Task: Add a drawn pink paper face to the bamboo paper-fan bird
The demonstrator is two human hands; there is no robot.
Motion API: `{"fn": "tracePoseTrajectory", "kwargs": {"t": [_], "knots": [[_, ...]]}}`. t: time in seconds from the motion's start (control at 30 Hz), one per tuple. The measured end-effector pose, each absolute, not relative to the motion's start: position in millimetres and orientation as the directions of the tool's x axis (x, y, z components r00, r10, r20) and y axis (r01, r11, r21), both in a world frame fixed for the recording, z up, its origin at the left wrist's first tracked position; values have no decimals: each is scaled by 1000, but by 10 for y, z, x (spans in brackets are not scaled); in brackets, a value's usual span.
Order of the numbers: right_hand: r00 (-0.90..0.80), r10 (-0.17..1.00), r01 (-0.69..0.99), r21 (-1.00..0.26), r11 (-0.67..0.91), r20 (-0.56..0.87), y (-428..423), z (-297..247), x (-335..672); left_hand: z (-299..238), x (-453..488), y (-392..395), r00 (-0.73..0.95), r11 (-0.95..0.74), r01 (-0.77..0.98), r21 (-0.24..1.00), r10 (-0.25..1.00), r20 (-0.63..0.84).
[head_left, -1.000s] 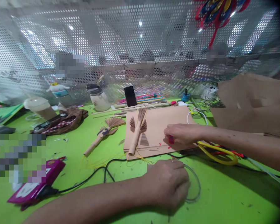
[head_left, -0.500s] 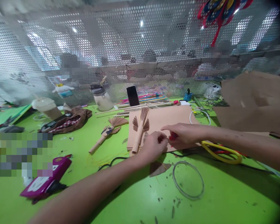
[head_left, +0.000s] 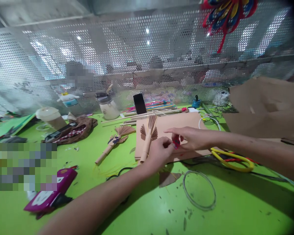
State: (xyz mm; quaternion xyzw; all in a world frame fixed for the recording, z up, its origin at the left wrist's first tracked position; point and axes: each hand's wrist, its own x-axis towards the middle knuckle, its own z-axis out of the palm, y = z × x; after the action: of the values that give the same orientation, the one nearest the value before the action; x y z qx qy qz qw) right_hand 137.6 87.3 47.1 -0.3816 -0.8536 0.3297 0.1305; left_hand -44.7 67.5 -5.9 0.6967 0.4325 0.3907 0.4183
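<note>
A small red piece [head_left: 176,142] is up between the two hands, just over the near part of the brown paper sheets [head_left: 171,120]. A second ago the left hand [head_left: 161,150] was down near the clear ring [head_left: 214,195]. Now it has come up to the red piece, so both hands are at the same little thing, one on each side.

The right hand [head_left: 192,137] is on the right of the piece. It looks like it holds it with bent fingers, while one finger sticks out straight to the left. The left hand is on the other side. Its fingertips are close together and seem to touch the edge of the piece, but I can't tell if they grip it too.

Just left of the hands, a folded paper bird [head_left: 145,148] lies on the sheets. Another paper bird [head_left: 106,152] lies on the green surface [head_left: 239,199], farther left. The clear ring lies flat, nearer to the person, with a brown scrap [head_left: 168,180] beside it. A yellow loop [head_left: 235,169] is under the right arm. Farther back, a black phone [head_left: 139,103] leans up.
</note>
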Motion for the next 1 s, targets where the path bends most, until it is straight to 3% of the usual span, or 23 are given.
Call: {"fn": "tracePoseTrajectory", "kwargs": {"t": [0.13,0.33,0.63,1.0], "knots": [[-483,875,450,-849,277,30,786,402,1466,-25,-449,694,249,-168,157,973,960,126],[-272,961,277,-960,28,-50,556,236,1527,0,-441,644,197,-68,28,997,978,61],[-141,989,149,-989,-13,-34,486,175,1456,56,-421,531,205,11,-20,1000,979,-6],[-76,997,22,-999,-27,-28,438,177,1392,84,-415,507,192,-19,-58,998,981,30]]}}
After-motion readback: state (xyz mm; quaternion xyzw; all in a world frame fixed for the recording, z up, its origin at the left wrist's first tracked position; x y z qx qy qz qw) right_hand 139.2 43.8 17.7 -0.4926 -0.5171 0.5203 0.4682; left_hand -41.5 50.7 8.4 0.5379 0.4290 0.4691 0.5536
